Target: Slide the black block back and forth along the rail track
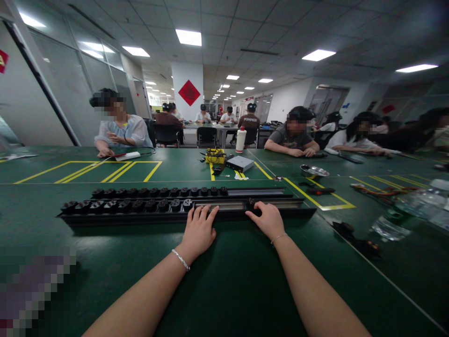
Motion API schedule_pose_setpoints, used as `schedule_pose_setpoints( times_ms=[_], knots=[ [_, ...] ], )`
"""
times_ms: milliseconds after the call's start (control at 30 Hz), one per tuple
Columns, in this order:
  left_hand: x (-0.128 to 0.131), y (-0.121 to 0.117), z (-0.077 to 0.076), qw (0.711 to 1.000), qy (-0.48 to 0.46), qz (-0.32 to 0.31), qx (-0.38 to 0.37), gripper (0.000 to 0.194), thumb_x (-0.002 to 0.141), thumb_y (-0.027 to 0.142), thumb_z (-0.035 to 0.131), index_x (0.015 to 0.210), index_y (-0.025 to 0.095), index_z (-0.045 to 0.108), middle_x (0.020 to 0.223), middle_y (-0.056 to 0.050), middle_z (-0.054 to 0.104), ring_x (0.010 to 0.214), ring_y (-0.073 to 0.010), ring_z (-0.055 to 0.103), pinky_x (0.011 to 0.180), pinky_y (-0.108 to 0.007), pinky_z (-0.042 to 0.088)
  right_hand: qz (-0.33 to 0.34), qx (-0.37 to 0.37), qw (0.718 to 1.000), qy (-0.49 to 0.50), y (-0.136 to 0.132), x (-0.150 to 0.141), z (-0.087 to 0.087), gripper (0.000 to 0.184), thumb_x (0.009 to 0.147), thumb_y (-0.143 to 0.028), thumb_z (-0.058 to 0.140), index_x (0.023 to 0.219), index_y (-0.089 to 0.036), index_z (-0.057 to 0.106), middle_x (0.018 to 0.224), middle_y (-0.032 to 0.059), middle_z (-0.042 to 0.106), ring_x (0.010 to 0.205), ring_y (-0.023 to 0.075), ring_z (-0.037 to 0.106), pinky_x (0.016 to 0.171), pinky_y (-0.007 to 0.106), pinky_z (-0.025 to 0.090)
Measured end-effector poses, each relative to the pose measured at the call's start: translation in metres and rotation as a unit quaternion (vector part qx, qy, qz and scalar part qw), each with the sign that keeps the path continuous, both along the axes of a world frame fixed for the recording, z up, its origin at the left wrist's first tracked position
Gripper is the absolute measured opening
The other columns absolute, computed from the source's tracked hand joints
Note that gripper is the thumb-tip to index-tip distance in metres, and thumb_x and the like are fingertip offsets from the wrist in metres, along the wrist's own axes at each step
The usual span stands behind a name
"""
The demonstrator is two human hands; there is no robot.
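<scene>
The room is a large office with lit ceiling panels; a green table (224, 281) marked with yellow tape fills the foreground. At the left, one seated person (121, 131) occupies the opposite side of the table. Two black rails lie parallel across it, left to center-right. The near rail (147, 219) carries ten black modules (163, 205) in a row from its left end, plus one separate module (250, 203) farther right. The far rail (256, 192) carries about thirteen similar modules (174, 192). Each module is short and rounded; several near ones show pale reflections on their tops. Both rails expose a pale strip in their channel, right of the rows.

The left hand (199, 230) has its fingers spread, tips at the near rail, just right of the row. One yellow item (215, 156) with black cables, one gray box (240, 163) and one white bottle (241, 140) with a red cap stand beyond the rails. The right hand (268, 220) has thumb and index finger narrowly spaced at the separate module; whether they pinch it cannot be told. Farther right are one metal bowl (315, 172) and clear plastic bottles (391, 225), their number unclear.
</scene>
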State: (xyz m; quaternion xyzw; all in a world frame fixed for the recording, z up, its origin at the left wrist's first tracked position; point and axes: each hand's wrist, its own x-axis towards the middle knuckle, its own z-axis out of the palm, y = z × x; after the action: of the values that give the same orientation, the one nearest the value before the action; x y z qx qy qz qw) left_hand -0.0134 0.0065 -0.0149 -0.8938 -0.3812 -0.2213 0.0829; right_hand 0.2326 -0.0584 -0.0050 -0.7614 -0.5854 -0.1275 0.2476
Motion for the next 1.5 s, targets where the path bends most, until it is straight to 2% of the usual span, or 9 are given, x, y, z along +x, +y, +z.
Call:
schedule_pose_setpoints(
  times_ms=[667, 1500],
  knots=[
    [0.0002, -0.0016, 0.002, 1.0, 0.003, 0.002, -0.005, 0.064, 0.077, 0.026, 0.053, 0.139, 0.028, 0.036, 0.137, -0.006, 0.046, 0.127, -0.027, 0.037, 0.11, -0.048, 0.021, -0.006, 0.0, 1.0, -0.007, -0.0002, -0.0019, 0.0022, 0.034, 0.078, -0.056, 0.054, 0.077, -0.021, 0.055, 0.074, 0.0039, 0.063, 0.076, 0.0209, 0.057, 0.076, 0.034, 0.037],
    [0.0012, -0.0012, 0.0006, 1.0, 0.007, 0.006, 0.001, 0.065, 0.077, 0.025, 0.052, 0.139, 0.028, 0.035, 0.137, -0.006, 0.046, 0.127, -0.0268, 0.037, 0.11, -0.047, 0.021, -0.065, -0.002, 0.997, -0.029, -0.0019, -0.0035, 0.0047, 0.041, 0.072, -0.063, 0.056, 0.075, -0.022, 0.056, 0.071, 0.004, 0.063, 0.076, 0.0223, 0.057, 0.073, 0.033, 0.036]
  ],
)
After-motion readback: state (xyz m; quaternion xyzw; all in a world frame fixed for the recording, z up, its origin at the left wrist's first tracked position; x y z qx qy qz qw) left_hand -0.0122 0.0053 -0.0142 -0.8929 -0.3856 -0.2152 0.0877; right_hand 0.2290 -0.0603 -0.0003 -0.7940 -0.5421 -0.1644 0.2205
